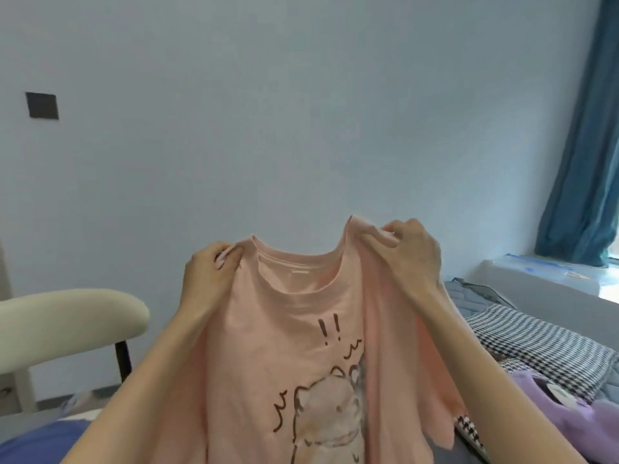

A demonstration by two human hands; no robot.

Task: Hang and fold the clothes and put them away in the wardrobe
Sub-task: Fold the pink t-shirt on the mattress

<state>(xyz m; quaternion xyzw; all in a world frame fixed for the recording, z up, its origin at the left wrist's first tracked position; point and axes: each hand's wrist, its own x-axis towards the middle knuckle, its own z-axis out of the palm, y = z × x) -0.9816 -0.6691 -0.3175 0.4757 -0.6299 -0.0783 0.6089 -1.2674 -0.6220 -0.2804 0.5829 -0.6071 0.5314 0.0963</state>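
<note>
**A:** How far along does this look?

**B:** Early, I'd say. The pink T-shirt [284, 346] with the cartoon print is held up in the air in front of the wall. It hangs full length, neither folded nor on a hanger.

**A:** Anything else waiting?

**B:** Yes. Low on the right a black-and-white houndstooth garment [536, 339] lies loose. Just beside it is a lilac garment [562, 413] with a tag showing, and both are unfolded. No wardrobe and no hanger are in view, so nothing can be counted as put away.

**A:** And the hands?

**B:** They are apart, one at each shoulder of the shirt, either side of the neckline. The left hand [209, 276] has its fingers curled into a bunch of the fabric. The right hand [412, 252] grips the same way, a little higher. My guess is the shirt is being spread out before it is folded or hung.
</note>
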